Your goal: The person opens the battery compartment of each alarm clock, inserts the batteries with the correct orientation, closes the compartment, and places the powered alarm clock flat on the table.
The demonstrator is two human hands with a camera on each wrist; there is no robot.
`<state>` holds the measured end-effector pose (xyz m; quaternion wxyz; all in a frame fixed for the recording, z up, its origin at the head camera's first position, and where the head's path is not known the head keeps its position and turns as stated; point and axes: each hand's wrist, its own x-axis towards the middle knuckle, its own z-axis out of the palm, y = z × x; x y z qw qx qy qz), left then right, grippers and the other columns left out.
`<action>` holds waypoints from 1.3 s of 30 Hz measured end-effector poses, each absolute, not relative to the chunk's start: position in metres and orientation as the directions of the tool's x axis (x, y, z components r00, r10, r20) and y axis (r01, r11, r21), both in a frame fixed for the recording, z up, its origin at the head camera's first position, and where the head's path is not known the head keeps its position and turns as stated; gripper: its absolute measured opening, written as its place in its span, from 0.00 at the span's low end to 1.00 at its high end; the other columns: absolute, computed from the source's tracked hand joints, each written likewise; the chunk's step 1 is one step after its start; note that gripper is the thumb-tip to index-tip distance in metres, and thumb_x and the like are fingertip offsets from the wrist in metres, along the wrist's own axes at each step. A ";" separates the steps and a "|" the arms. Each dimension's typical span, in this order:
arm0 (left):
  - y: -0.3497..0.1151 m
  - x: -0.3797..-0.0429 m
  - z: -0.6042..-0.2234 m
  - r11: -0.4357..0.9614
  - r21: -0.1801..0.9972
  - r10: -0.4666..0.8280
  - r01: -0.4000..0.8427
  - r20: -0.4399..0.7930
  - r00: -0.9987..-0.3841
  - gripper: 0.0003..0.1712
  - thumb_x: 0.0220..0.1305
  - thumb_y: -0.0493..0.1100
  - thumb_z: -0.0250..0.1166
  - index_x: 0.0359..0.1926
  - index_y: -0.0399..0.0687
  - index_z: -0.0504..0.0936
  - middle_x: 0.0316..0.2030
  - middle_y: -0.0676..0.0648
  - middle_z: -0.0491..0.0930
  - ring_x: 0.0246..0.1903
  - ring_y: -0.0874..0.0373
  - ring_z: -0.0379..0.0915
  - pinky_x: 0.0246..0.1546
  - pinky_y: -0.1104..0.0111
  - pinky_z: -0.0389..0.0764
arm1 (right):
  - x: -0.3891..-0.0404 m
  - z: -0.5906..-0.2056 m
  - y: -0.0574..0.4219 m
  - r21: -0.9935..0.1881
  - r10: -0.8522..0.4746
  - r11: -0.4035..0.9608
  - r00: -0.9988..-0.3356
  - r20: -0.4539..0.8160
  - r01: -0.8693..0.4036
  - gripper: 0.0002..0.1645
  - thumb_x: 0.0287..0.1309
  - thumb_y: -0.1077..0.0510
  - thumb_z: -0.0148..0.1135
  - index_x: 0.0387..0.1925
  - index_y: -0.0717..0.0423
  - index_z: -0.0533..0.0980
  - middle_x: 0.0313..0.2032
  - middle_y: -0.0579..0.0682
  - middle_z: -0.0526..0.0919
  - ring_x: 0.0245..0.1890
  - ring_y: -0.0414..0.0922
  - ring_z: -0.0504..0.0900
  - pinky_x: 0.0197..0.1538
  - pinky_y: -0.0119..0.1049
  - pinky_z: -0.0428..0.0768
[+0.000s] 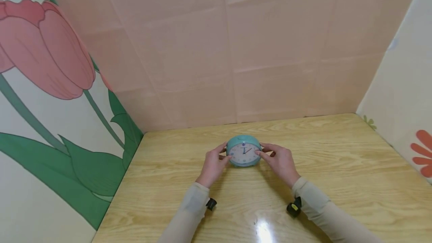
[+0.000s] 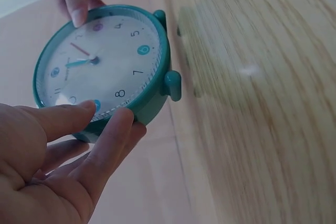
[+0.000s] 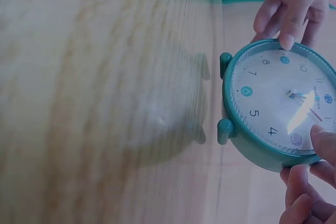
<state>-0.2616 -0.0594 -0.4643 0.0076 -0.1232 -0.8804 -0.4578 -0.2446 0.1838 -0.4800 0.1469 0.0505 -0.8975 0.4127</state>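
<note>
Both hands hold a round teal alarm clock (image 1: 243,156) with a pale dial, its face toward the head camera. My left hand (image 1: 214,163) grips its left edge, the thumb on the front near the 9 and the fingers behind. Opposite it, my right hand (image 1: 279,160) pinches the right edge, its thumb over the front near the 3. Two stubby feet stick out from the clock's underside; in the left wrist view the clock (image 2: 123,85) is raised off the tabletop, a gap showing under the feet. The right wrist view shows the clock (image 3: 268,103) likewise apart from its reflection.
The wood-grain table (image 1: 162,198) runs back to a pinkish sheet-covered wall (image 1: 189,66). A wall with a painted tulip (image 1: 64,51) borders the left side, and a white wall (image 1: 405,96) with flower decals the right. Dark wrist devices (image 1: 294,208) sit on both forearms.
</note>
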 end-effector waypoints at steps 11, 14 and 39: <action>-0.060 -0.262 -0.469 0.534 0.815 0.203 0.226 0.135 -0.970 0.30 0.65 0.36 0.68 0.68 0.46 0.73 0.56 0.37 0.81 0.42 0.54 0.85 0.37 0.72 0.84 | -0.244 -0.481 0.184 -0.710 0.026 0.664 -0.942 0.335 -0.234 0.23 0.60 0.49 0.72 0.54 0.55 0.84 0.38 0.52 0.88 0.28 0.42 0.76 0.25 0.30 0.74; -0.059 -0.262 -0.469 0.533 0.817 0.202 0.220 0.130 -0.971 0.30 0.65 0.36 0.68 0.68 0.47 0.73 0.56 0.38 0.81 0.42 0.55 0.84 0.37 0.72 0.84 | -0.244 -0.481 0.184 -0.712 0.025 0.661 -0.942 0.335 -0.236 0.23 0.60 0.48 0.71 0.53 0.55 0.84 0.38 0.52 0.88 0.27 0.42 0.76 0.24 0.30 0.74; -0.094 -0.254 -0.469 0.762 0.624 0.092 0.172 0.158 -0.983 0.32 0.75 0.55 0.54 0.70 0.40 0.69 0.70 0.33 0.64 0.71 0.35 0.55 0.68 0.42 0.62 | -0.244 -0.478 0.228 -0.504 -0.064 0.800 -0.882 0.466 -0.324 0.19 0.65 0.59 0.58 0.56 0.60 0.80 0.52 0.62 0.82 0.47 0.60 0.80 0.38 0.54 0.81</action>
